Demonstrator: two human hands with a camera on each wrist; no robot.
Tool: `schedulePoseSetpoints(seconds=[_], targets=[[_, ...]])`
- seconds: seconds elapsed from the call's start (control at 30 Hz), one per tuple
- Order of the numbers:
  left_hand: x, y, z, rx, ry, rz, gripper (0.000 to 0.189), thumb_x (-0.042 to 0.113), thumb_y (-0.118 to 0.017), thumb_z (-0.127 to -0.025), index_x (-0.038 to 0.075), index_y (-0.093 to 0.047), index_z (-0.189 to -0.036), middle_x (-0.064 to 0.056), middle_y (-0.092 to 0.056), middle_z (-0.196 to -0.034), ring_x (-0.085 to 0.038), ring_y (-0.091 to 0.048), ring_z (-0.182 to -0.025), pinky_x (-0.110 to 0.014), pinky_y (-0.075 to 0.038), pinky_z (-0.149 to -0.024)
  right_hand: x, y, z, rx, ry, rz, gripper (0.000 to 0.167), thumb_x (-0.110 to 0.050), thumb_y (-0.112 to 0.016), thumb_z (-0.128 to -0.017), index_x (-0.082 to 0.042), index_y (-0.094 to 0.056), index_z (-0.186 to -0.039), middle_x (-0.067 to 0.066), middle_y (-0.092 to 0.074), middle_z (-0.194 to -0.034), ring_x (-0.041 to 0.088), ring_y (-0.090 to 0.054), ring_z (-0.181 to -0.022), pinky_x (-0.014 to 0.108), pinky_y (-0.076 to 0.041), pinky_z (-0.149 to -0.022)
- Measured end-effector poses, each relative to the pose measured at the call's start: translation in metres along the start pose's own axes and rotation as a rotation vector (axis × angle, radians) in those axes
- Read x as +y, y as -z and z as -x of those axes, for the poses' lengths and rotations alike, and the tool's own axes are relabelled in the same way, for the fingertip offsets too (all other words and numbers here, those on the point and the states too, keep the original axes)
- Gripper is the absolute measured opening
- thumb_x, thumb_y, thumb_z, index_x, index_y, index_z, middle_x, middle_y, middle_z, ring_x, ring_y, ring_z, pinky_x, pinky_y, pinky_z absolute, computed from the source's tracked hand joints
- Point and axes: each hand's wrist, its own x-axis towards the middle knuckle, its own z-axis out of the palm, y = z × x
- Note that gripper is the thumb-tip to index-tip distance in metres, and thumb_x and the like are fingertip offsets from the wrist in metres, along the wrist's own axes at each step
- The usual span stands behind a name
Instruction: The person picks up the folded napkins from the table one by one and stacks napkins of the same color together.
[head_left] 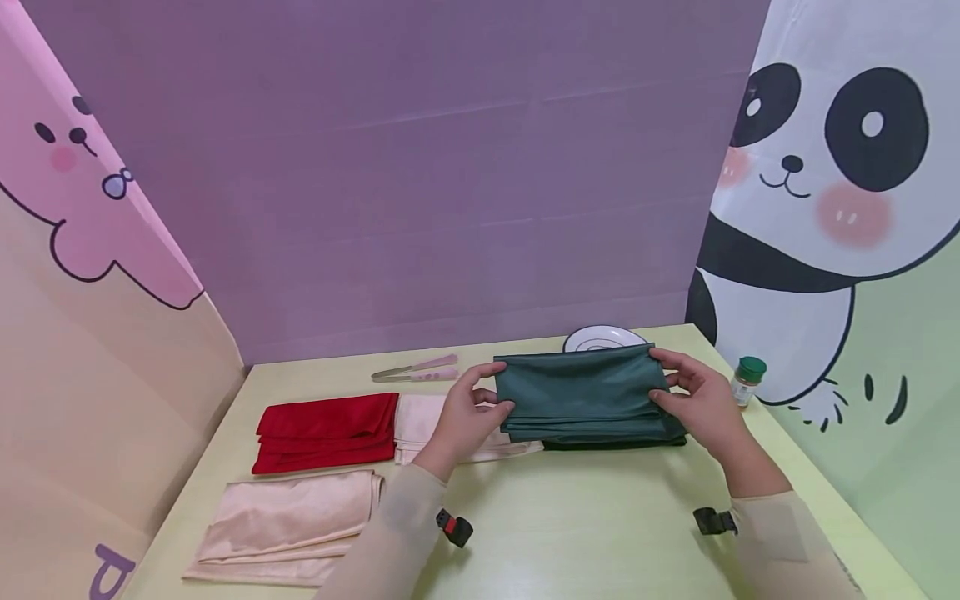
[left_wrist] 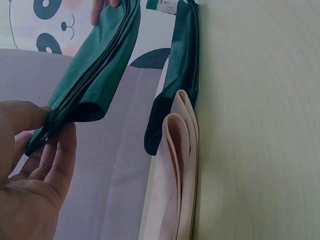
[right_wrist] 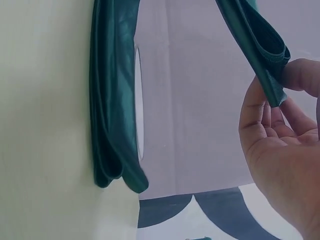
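A folded teal-green satin cloth point(head_left: 577, 390) hangs in the air between both hands. My left hand point(head_left: 467, 418) pinches its left end between thumb and fingers, and my right hand point(head_left: 701, 402) pinches its right end. In both wrist views the held cloth point(left_wrist: 95, 70) is raised off the table, its folded layers showing at the ends. Below it lies a second folded dark green cloth point(right_wrist: 114, 100), mostly hidden in the head view. Beside that, a folded cream-pink cloth point(left_wrist: 179, 150) lies on the table, partly covered by my left hand in the head view.
A folded red cloth point(head_left: 326, 433) and a larger folded pale pink cloth point(head_left: 288, 521) lie on the left of the table point(head_left: 570, 525). Tongs point(head_left: 416, 371) and a partly hidden white plate point(head_left: 600, 337) are at the back. A green-capped jar point(head_left: 747, 382) stands at the right edge.
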Motion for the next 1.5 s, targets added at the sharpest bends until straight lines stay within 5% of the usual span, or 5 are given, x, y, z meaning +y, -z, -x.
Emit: schedulePoseSetpoints(seconds=[0.6, 0.83, 1.23, 1.5], targets=[[-0.007, -0.026, -0.001, 0.003, 0.073, -0.045, 0.062, 0.005, -0.075, -0.097, 0.023, -0.053, -0.152, -0.009, -0.063, -0.095, -0.019, -0.065, -0.072, -0.026, -0.052, -0.065, 0.030, 0.014, -0.007, -0.045, -0.076, 0.046, 0.060, -0.002, -0.071, -0.099, -0.006, -0.050, -0.155, 0.023, -0.056, -0.139, 0.022, -0.055, -0.109, 0.014, -0.053, -0.077], [-0.015, -0.030, -0.003, -0.014, 0.122, -0.059, 0.063, 0.004, -0.076, -0.095, 0.021, -0.053, -0.152, -0.010, -0.063, -0.098, -0.015, -0.062, -0.074, -0.027, -0.054, -0.068, 0.034, 0.014, -0.007, -0.096, -0.115, 0.048, 0.060, -0.002, -0.070, -0.098, -0.005, -0.049, -0.155, 0.026, -0.053, -0.144, 0.027, -0.056, -0.112, 0.016, -0.054, -0.078], [-0.020, -0.038, -0.008, 0.001, 0.098, -0.059, 0.063, 0.007, -0.077, -0.095, 0.021, -0.054, -0.152, -0.016, -0.060, -0.115, -0.016, -0.065, -0.084, -0.028, -0.055, -0.070, 0.038, 0.017, -0.008, -0.136, -0.156, 0.004, 0.068, 0.002, -0.068, -0.097, -0.007, -0.042, -0.160, 0.025, -0.052, -0.143, 0.028, -0.054, -0.115, 0.019, -0.055, -0.078], [-0.026, -0.047, -0.011, 0.003, 0.125, -0.097, 0.064, 0.005, -0.075, -0.096, 0.019, -0.052, -0.154, -0.012, -0.059, -0.117, -0.013, -0.065, -0.088, -0.026, -0.057, -0.072, 0.051, 0.018, -0.009, -0.184, -0.186, 0.004, 0.076, 0.005, -0.065, -0.097, -0.010, -0.033, -0.165, 0.026, -0.038, -0.159, 0.039, -0.048, -0.130, 0.016, -0.054, -0.082]])
